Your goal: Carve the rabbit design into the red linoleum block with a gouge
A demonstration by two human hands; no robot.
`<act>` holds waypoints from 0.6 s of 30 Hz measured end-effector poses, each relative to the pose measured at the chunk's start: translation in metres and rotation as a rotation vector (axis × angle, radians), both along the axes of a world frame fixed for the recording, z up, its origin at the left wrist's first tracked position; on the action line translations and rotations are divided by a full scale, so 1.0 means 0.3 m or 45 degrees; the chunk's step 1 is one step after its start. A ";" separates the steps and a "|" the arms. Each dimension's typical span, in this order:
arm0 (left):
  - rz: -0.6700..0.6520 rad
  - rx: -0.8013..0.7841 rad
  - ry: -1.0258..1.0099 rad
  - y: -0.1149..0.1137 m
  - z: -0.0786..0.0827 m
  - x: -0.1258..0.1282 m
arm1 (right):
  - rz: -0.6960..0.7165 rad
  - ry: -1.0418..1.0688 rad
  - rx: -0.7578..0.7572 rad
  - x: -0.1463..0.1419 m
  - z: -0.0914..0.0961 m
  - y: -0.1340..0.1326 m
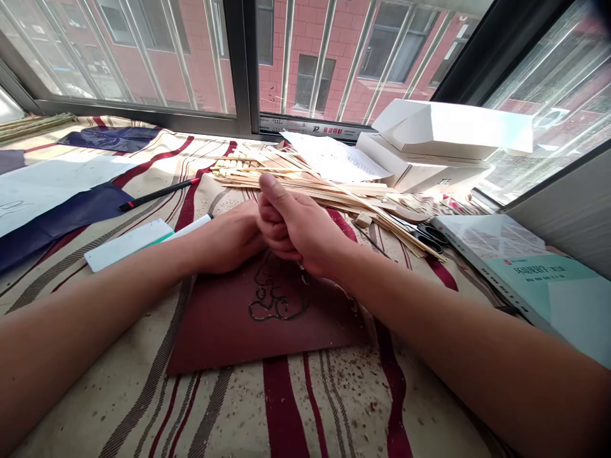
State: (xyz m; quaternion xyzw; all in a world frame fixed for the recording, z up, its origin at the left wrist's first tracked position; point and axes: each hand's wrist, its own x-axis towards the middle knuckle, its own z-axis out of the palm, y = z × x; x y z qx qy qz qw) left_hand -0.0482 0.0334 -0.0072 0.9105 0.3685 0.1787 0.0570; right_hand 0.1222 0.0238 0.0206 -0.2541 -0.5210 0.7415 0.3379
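A dark red-brown sheet (214, 337) lies flat in front of me, with a black outline drawing (274, 312) that looks cut into its surface. My right hand (300, 229) is closed in a fist over the sheet's upper part, thumb on top; whatever it grips is hidden. A small pale crumb shows just under that fist. My left hand (233, 238) rests at the sheet's upper left edge, right against the right hand. Its fingertips are hidden behind the right hand.
Behind my hands lies a pile of thin wooden strips (305, 181). A book (525, 267), black-handled scissors (429, 236) and an open white box (429, 152) are on the right. A black pen (160, 194) and a white box (128, 245) lie left. Crumbs dot the striped cloth (238, 413).
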 end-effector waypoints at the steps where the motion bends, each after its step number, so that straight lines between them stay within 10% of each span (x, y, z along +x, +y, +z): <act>1: -0.005 -0.013 -0.003 0.000 0.002 -0.003 | -0.142 -0.020 -0.046 -0.003 0.000 0.001; 5: -0.018 -0.076 -0.010 -0.003 0.014 -0.008 | -0.351 -0.016 -0.100 -0.005 0.002 -0.003; 10: -0.065 -0.069 -0.091 -0.001 0.013 -0.001 | 0.035 0.042 -0.066 0.012 0.003 -0.002; 18: -0.002 -0.154 0.035 0.008 0.003 -0.017 | -0.233 0.143 -0.002 0.040 0.017 0.018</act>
